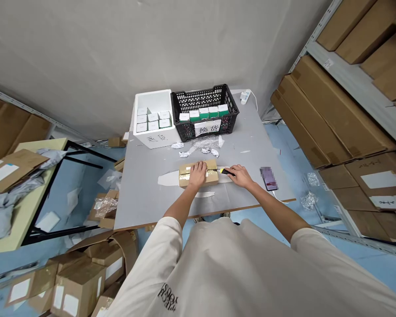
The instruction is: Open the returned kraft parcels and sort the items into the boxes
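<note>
A small brown cardboard box (211, 175) lies on the grey table (145, 193), sealed with clear tape. My left hand (197, 172) rests flat on top of the box, fingers spread over it. My right hand (241, 175) is closed round a yellow and black utility knife (225, 171), whose tip meets the box's right end. White paper strips (167, 178) lie under and beside the box.
At the table's back stand a white foam box (153, 138) and a black plastic crate (203, 97), both holding small white-green boxes. Crumpled wrap (204, 143) lies before them. A phone (269, 178) lies right of my hand. Cardboard cartons fill shelves at right (333, 114) and the floor at left.
</note>
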{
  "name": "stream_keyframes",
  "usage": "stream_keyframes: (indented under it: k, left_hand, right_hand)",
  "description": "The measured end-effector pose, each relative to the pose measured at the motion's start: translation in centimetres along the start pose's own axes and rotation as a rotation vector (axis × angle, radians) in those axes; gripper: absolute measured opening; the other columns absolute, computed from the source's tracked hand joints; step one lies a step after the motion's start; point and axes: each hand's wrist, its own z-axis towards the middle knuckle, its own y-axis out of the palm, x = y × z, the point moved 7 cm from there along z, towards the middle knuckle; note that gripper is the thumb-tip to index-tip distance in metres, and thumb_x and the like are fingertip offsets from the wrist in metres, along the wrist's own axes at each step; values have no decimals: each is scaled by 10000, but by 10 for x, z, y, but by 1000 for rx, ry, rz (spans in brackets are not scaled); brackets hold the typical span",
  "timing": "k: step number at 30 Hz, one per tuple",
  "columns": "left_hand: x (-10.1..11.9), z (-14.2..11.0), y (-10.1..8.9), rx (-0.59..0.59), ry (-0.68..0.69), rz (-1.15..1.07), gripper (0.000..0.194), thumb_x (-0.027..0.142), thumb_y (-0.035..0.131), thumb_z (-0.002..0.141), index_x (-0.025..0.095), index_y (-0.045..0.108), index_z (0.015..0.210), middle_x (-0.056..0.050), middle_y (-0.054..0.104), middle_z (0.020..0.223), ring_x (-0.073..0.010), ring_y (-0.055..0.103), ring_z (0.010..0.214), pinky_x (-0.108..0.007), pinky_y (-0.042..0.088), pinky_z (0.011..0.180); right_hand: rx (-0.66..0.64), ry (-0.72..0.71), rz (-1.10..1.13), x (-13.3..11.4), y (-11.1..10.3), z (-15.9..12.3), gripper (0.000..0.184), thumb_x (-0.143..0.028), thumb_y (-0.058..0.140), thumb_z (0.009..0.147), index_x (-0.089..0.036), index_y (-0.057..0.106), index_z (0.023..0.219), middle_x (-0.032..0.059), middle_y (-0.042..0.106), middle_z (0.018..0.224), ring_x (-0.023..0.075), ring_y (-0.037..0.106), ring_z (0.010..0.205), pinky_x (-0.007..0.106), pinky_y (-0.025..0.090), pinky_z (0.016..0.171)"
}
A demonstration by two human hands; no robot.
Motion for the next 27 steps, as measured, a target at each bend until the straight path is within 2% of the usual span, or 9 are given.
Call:
stream_keyframes:
  k: [6, 11, 18, 21, 27]
  left_hand:
    - [2, 0, -4, -17, -7, -6, 536, 282, 279, 1050, 146, 454, 1537, -187, 477, 1580, -336, 420, 1449, -504, 332, 1151]
    - [3, 0, -6, -14, -20, 8, 528, 286, 263, 1056, 147, 464, 1525, -176, 487, 1573, -328, 421, 1444, -493, 326, 1152]
    - [3, 2, -7, -18, -11, -7, 527, 261, 278, 1040, 158, 463, 1523, -192, 487, 1565, -339, 428, 1433, -523, 335, 1132]
    - [3, 3, -7, -29, -12, -16, 532, 263, 305, 1031, 172, 445, 1536, -191, 484, 1568, -343, 428, 1437, -529, 334, 1131]
    - [3, 3, -6, -31, -21, -4, 516, 267, 299, 1040, 170, 455, 1521, -185, 485, 1568, -338, 430, 1434, -513, 342, 1127]
  right_hand:
    - [1, -8, 83, 8, -1, 3, 465, -457, 467, 1047, -291, 630, 1449, 115, 685, 1236, 300, 543, 1114, 406, 375, 921]
    - [52, -24, 89, 19, -6, 0, 464, -454, 478, 1041, -273, 639, 1436, 118, 681, 1264, 306, 530, 1137, 420, 358, 941]
    - [-32, -27, 79, 8, 7, 11, 482, -466, 468, 1041, -301, 607, 1473, 116, 670, 1275, 304, 533, 1134, 397, 383, 919]
    - [-39, -25, 77, 8, 6, 11, 492, -471, 446, 1049, -306, 591, 1489, 118, 664, 1282, 303, 533, 1134, 398, 387, 915]
    - [7, -17, 100, 27, -4, 3, 490, -488, 442, 1049, -288, 622, 1458, 123, 673, 1287, 313, 530, 1154, 421, 372, 939]
